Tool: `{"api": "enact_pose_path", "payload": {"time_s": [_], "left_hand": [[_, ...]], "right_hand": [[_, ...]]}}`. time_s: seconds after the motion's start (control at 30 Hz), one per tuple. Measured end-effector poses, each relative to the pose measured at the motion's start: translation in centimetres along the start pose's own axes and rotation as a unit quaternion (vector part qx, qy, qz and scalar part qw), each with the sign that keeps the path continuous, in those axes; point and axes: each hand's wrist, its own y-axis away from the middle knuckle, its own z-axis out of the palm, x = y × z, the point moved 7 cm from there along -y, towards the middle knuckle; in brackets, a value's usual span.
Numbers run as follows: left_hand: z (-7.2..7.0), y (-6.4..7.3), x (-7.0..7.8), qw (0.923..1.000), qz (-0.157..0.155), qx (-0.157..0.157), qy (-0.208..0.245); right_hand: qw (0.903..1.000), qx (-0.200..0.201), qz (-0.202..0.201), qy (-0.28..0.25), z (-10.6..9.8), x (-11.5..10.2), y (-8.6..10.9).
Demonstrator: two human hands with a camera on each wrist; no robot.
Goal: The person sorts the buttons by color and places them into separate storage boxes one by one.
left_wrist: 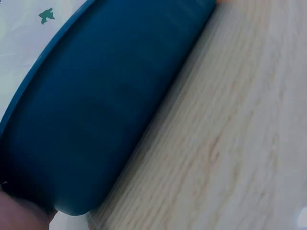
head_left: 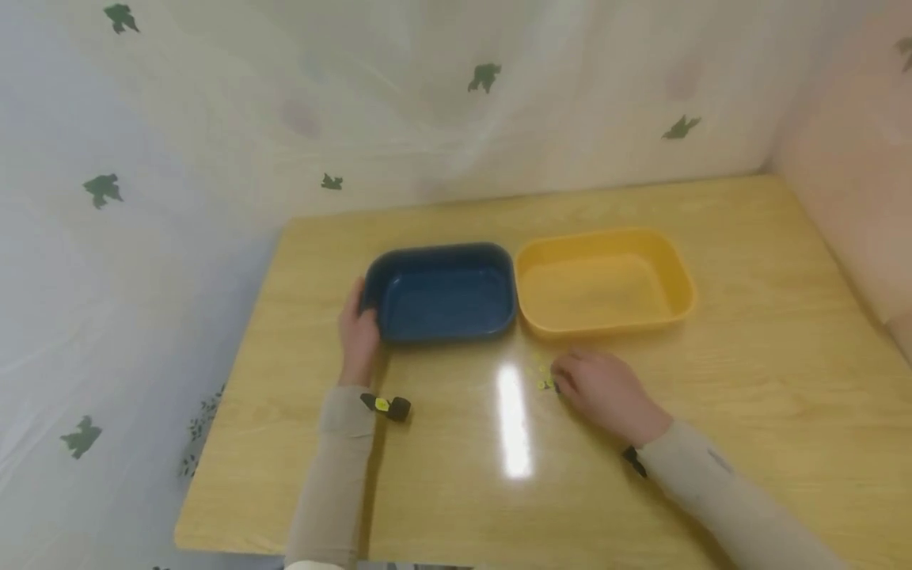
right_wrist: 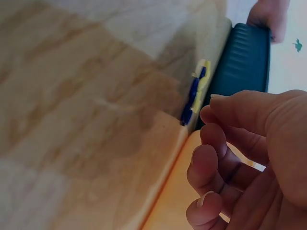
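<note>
My left hand point(head_left: 359, 336) grips the left end of a dark blue plastic bin point(head_left: 445, 342), with the thumb by its near corner. In the left wrist view, the bin's side wall point(left_wrist: 105, 96) fills much of the picture and part of the hand point(left_wrist: 21, 213) shows at the lower left. My right hand point(head_left: 606, 392) is low over the table, beside small yellow and dark blue pieces point(right_wrist: 194, 96). Its fingers are loosely curled, the thumb close to the index fingertip, and no piece shows between them. The head view has the yellow bits point(head_left: 543, 385) right at the fingertips.
A yellow bin point(head_left: 606, 329) stands directly right of the blue one, their ends close together. Both bins sit on a wood-grain table point(head_left: 456, 491). A pale sheet point(head_left: 399, 103) with dark green bird-like shapes hangs behind the table and on its left.
</note>
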Motion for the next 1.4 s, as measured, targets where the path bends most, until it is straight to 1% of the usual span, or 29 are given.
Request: {"api": "enact_pose_path", "payload": {"time_s": [0.2, 0.33, 0.37, 0.47, 0.57, 0.7, 0.87, 0.97, 1.2, 1.4], "left_hand": [[-0.1, 0.6, -0.1, 1.0, -0.002, 0.006, 0.0], [0.1, 1.1, -0.1, 0.9998, -0.005, 0.01, -0.016], [0.2, 1.2, -0.1, 0.9996, -0.006, 0.011, -0.026], [0.6, 1.3, -0.2, 0.9987, -0.006, 0.008, -0.049], [1.1, 1.3, -0.1, 0.9984, -0.006, -0.001, -0.056], [1.6, 1.6, 0.0, 0.999, -0.011, -0.004, -0.043], [1.7, 1.9, 0.1, 0.9992, -0.016, 0.0, -0.038], [1.9, 1.9, 0.1, 0.9992, -0.018, -0.004, -0.034], [2.5, 1.9, 0.5, 0.9991, -0.002, -0.013, -0.041], [2.9, 2.1, 0.6, 0.9993, -0.012, -0.022, -0.028]], "right_hand": [[0.9999, -0.011, 0.0, 0.008, 0.8, 0.1, -0.1], [0.9998, -0.017, 0.002, 0.011, 1.0, 0.3, 0.2], [0.9998, -0.018, 0.003, 0.011, 1.1, 0.3, 0.3], [0.9996, -0.022, 0.009, 0.012, 1.0, 0.6, 0.6], [0.9995, -0.026, 0.017, 0.012, 0.8, 0.8, 0.9], [0.9994, -0.027, 0.018, 0.011, 0.5, 0.7, 1.1], [0.9995, -0.028, 0.015, 0.01, 0.3, 0.6, 1.2], [0.9993, -0.032, 0.018, 0.007, 0.3, 0.9, 1.3], [0.9984, -0.045, 0.033, -0.001, 0.2, 1.5, 1.4], [0.9985, -0.044, 0.032, 0.002, 0.2, 1.6, 1.7]]}}
